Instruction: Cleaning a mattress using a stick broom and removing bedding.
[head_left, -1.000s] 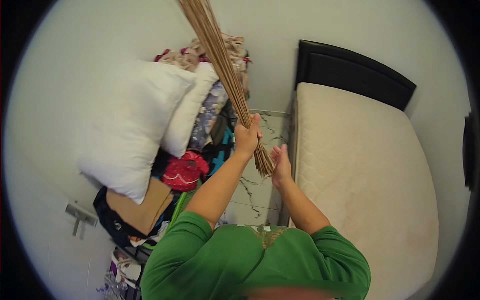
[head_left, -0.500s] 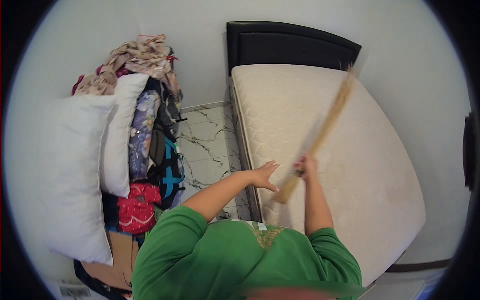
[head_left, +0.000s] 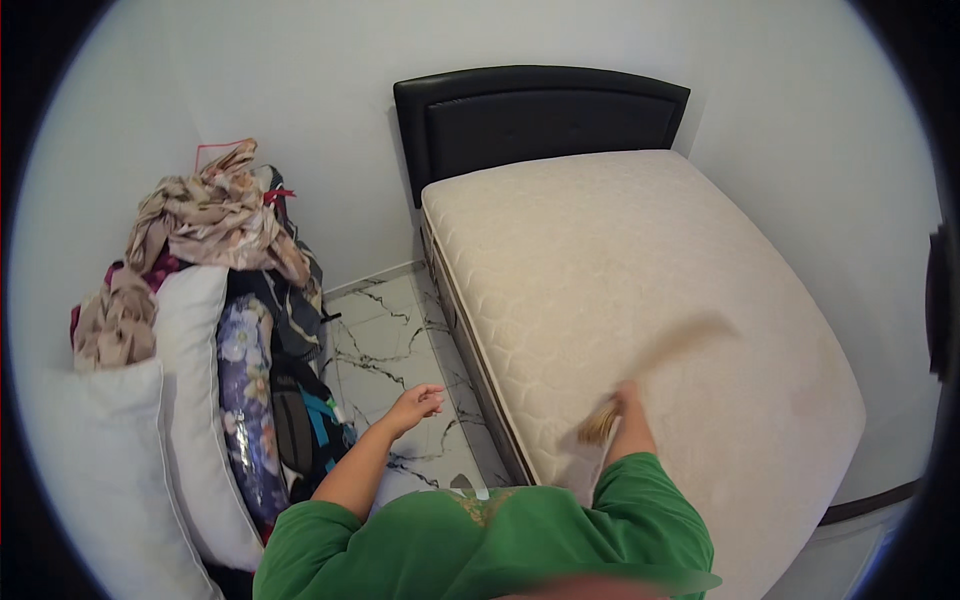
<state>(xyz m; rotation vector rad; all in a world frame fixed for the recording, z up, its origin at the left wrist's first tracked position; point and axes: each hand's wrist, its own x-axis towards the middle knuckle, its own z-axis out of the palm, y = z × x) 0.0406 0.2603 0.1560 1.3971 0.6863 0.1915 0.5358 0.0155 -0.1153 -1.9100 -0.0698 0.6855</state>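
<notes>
My right hand [head_left: 627, 393] is closed round a handheld stick broom [head_left: 597, 424], a tan bundle of thin sticks. The broom's bound end points toward me at the lower left. Its long end fans out to the far right over the mattress and is smeared by motion, so I cannot tell whether it touches the fabric. Under it lies the bare cream quilted mattress [head_left: 560, 240]. To the left of the bed my left hand [head_left: 416, 407] hangs over the floor, holding nothing, with its fingers loosely bent and open.
A black headboard [head_left: 545, 115] stands at the mattress's far end. Left of the marble-patterned floor [head_left: 375, 330] is a pile with white pillows [head_left: 110, 450], a flowered bundle [head_left: 243, 350], crumpled beige cloth [head_left: 225, 210] and a black and blue bag [head_left: 305, 420]. White walls close in both sides.
My right hand has drawn the broom nearer, and its long end has swung down from near the headboard toward the right. My left hand has moved left, away from the broom. The view has shifted.
</notes>
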